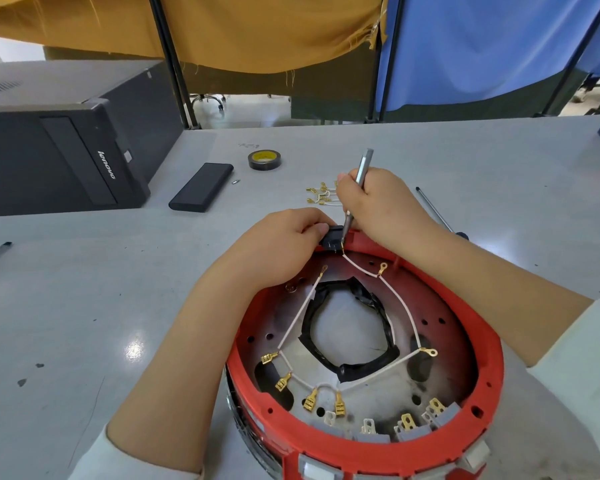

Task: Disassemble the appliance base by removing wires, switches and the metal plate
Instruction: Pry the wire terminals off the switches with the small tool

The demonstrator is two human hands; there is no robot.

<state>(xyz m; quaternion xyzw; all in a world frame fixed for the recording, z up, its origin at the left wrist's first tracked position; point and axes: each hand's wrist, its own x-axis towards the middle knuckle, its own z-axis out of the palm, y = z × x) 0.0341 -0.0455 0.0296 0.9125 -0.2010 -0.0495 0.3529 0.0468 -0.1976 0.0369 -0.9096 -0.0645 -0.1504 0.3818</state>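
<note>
The left hand (284, 237) pinches a black switch (334, 237) on the far rim of the red appliance base (465, 341). Just right of it, the right hand (378, 202) grips a screwdriver (359, 178), tip touching the switch.

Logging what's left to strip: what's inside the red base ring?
Inside the red base ring: metal plate, white wires with brass terminals, black-taped centre opening, grey switches at the near rim. Under the plate is hidden.
</note>
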